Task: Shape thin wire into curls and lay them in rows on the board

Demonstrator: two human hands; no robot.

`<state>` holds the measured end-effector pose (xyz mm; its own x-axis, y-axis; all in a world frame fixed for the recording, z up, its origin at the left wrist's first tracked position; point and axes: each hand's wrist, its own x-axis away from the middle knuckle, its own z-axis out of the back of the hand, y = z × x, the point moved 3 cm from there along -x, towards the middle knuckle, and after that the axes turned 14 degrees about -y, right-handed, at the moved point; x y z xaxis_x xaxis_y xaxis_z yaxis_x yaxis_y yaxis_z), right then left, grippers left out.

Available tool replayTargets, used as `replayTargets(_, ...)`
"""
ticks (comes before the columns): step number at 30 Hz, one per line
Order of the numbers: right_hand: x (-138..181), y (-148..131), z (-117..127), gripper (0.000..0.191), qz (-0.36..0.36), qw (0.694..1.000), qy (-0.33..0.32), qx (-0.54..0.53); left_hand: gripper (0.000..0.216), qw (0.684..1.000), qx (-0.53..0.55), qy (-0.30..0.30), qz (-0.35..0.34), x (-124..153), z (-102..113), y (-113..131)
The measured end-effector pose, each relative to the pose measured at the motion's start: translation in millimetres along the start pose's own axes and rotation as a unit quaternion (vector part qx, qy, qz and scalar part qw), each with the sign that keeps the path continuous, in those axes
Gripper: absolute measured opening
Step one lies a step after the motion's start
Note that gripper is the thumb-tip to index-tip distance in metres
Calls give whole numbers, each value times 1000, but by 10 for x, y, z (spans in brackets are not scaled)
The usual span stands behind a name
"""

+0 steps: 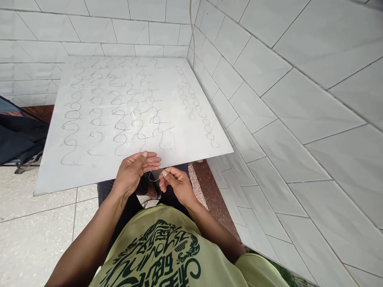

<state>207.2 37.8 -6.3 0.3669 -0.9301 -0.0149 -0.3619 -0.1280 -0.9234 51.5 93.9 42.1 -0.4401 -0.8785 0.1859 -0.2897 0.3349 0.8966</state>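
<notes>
A thin, curved piece of wire (pixel 150 177) spans the gap between my hands, just off the near edge of a white board (pixel 191 139). My left hand (pixel 133 170) pinches one end between thumb and fingers, its other fingers stretched to the right. At the opposite end, my right hand (pixel 177 184) grips the wire between thumb and forefinger. Several similar S-shaped wires (pixel 121 113) lie in columns over the board. Toward its right side run two chains of small wire loops (pixel 203 115).
White tiled walls (pixel 269 99) border the board at the back and right. A cable (pixel 192 36) hangs down the corner. At the left stands a dark folded fabric item (pixel 22 137) on the speckled floor (pixel 36 231). My legs are beneath the board's near edge.
</notes>
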Motion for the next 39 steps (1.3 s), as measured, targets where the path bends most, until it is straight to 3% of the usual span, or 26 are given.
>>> replayTargets(7, -47, 2, -32, 29, 2, 1000, -7, 3, 37, 996, -86, -31, 23, -281, 28, 117)
replayTargets(14, -187, -25, -38, 28, 52, 987, 111, -108, 35, 991, -118, 29, -61, -420, -106, 190)
replayTargets(19, -245, -38, -99, 29, 59, 978, 127, -153, 38, 985, -155, 26, -72, -358, -129, 145)
replayTargets(27, -307, 0, -102, 30, 44, 980, 123, -148, 44, 981, -172, 42, -84, -330, -69, 112)
replayTargets(34, -221, -19, 81, 28, 59, 988, 121, -77, 63, 992, -117, 15, -32, -369, 132, 303)
replayTargets(39, -240, -153, 222, 27, 79, 988, 123, -45, 56, 985, -164, 34, -34, -343, 242, 404)
